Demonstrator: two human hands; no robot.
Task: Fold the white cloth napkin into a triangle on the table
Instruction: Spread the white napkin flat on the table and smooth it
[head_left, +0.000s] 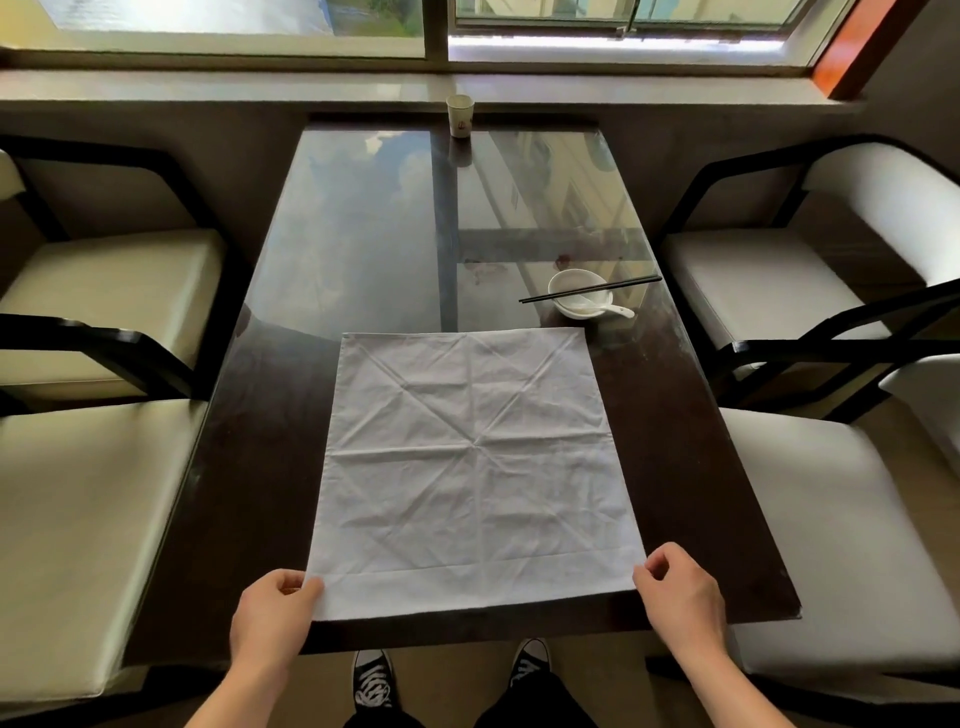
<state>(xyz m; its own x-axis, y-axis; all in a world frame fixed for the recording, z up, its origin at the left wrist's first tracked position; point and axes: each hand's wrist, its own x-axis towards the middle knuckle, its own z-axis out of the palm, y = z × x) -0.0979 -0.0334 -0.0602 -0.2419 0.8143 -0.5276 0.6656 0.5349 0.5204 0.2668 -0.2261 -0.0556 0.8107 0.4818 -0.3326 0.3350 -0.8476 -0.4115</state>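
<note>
1. We stand at the near edge of the dark glass-topped table (291, 467); pale-cushioned chairs (93, 509) flank it on both sides, and the window side lies far from us.
2. The white cloth napkin (472, 467) lies fully open and flat on the near half of the table, its near hem close to the table edge; star-shaped creases cross its middle, so we judge no fold is made yet.
3. Our left hand (272, 610) pinches the near left corner; our right hand (680, 587) pinches the near right corner, probably to square the cloth or lift a corner across.
4. A white bowl (566, 299) with spoon and black chopsticks (592, 289) sits just beyond the far right corner, clear of the cloth.
5. A paper cup (460, 115) stands at the far edge; its print is too small to read.
</note>
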